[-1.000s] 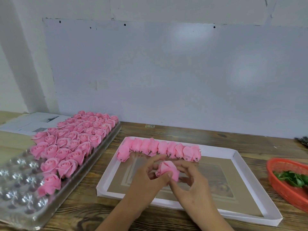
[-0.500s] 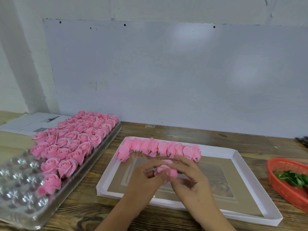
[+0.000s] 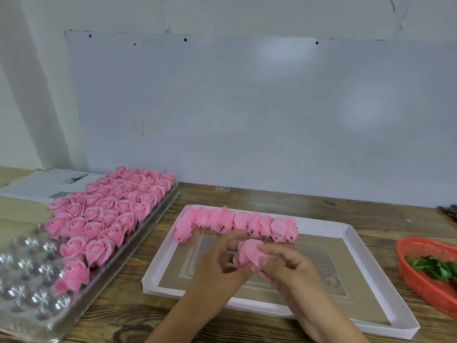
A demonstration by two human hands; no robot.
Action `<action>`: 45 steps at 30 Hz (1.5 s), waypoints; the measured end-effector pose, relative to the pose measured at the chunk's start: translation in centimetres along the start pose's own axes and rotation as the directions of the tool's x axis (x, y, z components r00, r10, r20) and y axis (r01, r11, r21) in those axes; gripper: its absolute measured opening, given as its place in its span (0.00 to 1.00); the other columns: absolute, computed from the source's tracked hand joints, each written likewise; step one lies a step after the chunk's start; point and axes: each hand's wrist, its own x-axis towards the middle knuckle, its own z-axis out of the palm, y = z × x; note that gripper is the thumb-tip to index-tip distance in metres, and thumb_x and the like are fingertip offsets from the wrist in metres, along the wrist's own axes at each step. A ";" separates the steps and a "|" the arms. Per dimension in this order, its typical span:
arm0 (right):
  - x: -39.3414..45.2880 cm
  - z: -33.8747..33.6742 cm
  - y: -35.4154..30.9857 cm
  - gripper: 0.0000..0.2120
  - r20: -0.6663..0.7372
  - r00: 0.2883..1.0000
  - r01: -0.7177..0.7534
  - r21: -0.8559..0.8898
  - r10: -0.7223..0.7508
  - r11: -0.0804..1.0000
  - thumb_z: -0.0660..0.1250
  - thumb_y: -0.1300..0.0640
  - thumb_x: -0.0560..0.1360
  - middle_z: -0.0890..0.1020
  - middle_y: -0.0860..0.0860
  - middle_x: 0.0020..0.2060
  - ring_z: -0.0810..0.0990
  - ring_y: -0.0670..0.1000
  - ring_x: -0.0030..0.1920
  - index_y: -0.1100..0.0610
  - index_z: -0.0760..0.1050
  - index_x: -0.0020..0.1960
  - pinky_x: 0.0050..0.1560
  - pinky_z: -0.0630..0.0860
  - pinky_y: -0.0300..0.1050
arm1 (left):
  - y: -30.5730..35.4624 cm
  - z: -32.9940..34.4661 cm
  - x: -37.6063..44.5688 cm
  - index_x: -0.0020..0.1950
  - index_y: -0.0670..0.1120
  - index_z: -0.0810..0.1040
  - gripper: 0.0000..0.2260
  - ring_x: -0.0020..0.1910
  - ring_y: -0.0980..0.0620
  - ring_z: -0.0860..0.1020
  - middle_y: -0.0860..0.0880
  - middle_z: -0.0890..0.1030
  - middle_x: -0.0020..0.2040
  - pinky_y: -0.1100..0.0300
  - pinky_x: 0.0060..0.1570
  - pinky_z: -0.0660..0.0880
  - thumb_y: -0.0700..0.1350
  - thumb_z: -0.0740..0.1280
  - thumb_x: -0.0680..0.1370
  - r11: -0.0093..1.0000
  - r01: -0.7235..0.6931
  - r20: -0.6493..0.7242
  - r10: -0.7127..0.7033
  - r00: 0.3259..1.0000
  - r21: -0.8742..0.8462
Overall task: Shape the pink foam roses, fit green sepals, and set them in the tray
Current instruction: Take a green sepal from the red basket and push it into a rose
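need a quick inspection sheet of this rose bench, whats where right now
surface: wooden table
job's things: clear tray part filled with finished roses; row of unshaped buds in white box lid; green sepals in red basket
clutter: papers at far left
grippers: left hand and right hand both hold one rose
cables: nothing seen
surroundings: white wall board
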 end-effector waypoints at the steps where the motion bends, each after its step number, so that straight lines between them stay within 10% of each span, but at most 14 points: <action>1: 0.0 0.1 -0.2 0.14 0.032 0.999 -0.037 0.125 0.034 0.992 0.70 0.69 0.68 0.84 0.67 0.50 0.85 0.57 0.43 0.69 0.80 0.53 0.40 0.83 0.42 | 0.0 0.0 0.0 0.64 0.67 0.74 0.30 0.55 0.52 0.83 0.55 0.83 0.56 0.52 0.52 0.81 0.56 0.80 0.65 1.000 0.021 0.020 -0.021 1.000 -0.023; 7: -1.0 1.9 0.3 0.26 0.298 0.940 -0.286 0.425 0.165 0.859 0.77 0.70 0.65 0.78 0.66 0.49 0.80 0.54 0.37 0.72 0.76 0.62 0.31 0.78 0.40 | 0.4 0.6 -0.4 0.58 0.53 0.81 0.25 0.56 0.53 0.82 0.54 0.84 0.52 0.58 0.56 0.77 0.57 0.82 0.64 0.991 0.043 0.295 -0.004 0.955 -0.127; 11: -1.2 2.9 1.2 0.33 0.310 0.934 -0.308 0.444 0.178 0.842 0.85 0.69 0.49 0.80 0.65 0.50 0.83 0.58 0.46 0.71 0.81 0.52 0.43 0.83 0.47 | 0.5 1.1 0.0 0.48 0.53 0.86 0.24 0.53 0.55 0.83 0.53 0.86 0.51 0.60 0.53 0.78 0.63 0.83 0.58 0.980 -0.044 0.117 0.068 0.991 -0.195; 18: -1.4 3.8 1.6 0.24 0.251 0.942 -0.317 0.449 0.223 0.835 0.80 0.64 0.63 0.80 0.67 0.58 0.84 0.59 0.55 0.67 0.81 0.58 0.48 0.83 0.47 | 0.9 1.0 -0.8 0.41 0.54 0.86 0.10 0.49 0.51 0.85 0.48 0.87 0.49 0.58 0.46 0.81 0.56 0.77 0.63 0.966 0.053 -0.004 -0.056 0.998 -0.254; 22: -1.4 4.2 1.9 0.12 0.198 0.952 -0.298 0.422 0.234 0.856 0.69 0.63 0.69 0.83 0.64 0.52 0.86 0.53 0.44 0.64 0.85 0.50 0.43 0.84 0.42 | 1.4 1.0 -0.6 0.39 0.48 0.85 0.13 0.40 0.48 0.84 0.43 0.86 0.42 0.55 0.39 0.80 0.57 0.76 0.64 0.958 0.063 -0.119 -0.100 0.988 -0.279; 30: -1.4 4.0 2.2 0.18 0.141 0.970 -0.240 0.376 0.200 0.895 0.68 0.65 0.72 0.82 0.69 0.54 0.86 0.55 0.43 0.73 0.77 0.59 0.37 0.82 0.41 | 0.4 0.2 0.0 0.33 0.54 0.76 0.13 0.33 0.58 0.75 0.54 0.78 0.32 0.68 0.34 0.71 0.46 0.69 0.77 0.945 -0.170 -0.308 0.256 0.916 0.281; 37: -1.0 3.1 2.1 0.20 0.139 0.967 -0.241 0.214 0.215 0.947 0.70 0.62 0.71 0.81 0.69 0.55 0.80 0.63 0.55 0.72 0.77 0.59 0.62 0.77 0.55 | -0.6 -0.4 0.0 0.33 0.49 0.66 0.16 0.26 0.59 0.66 0.54 0.67 0.26 0.67 0.27 0.62 0.56 0.57 0.77 0.886 -0.221 -0.156 0.306 0.939 0.408; 41: -1.2 3.2 1.9 0.13 0.059 0.981 -0.190 0.060 0.187 0.980 0.73 0.59 0.66 0.84 0.64 0.41 0.82 0.53 0.34 0.64 0.85 0.48 0.37 0.82 0.42 | -0.4 -0.3 -0.1 0.28 0.54 0.66 0.18 0.24 0.59 0.66 0.55 0.67 0.24 0.70 0.25 0.61 0.55 0.57 0.78 0.888 -0.176 -0.202 0.282 0.938 0.424; 45: -1.7 3.5 1.7 0.13 0.039 0.999 0.015 -0.298 -0.003 0.954 0.75 0.62 0.72 0.84 0.60 0.38 0.81 0.53 0.37 0.51 0.82 0.55 0.38 0.81 0.44 | -0.3 -0.2 0.3 0.25 0.51 0.67 0.24 0.24 0.59 0.66 0.53 0.69 0.23 0.69 0.25 0.63 0.43 0.60 0.83 0.963 0.020 -0.351 0.078 0.933 0.267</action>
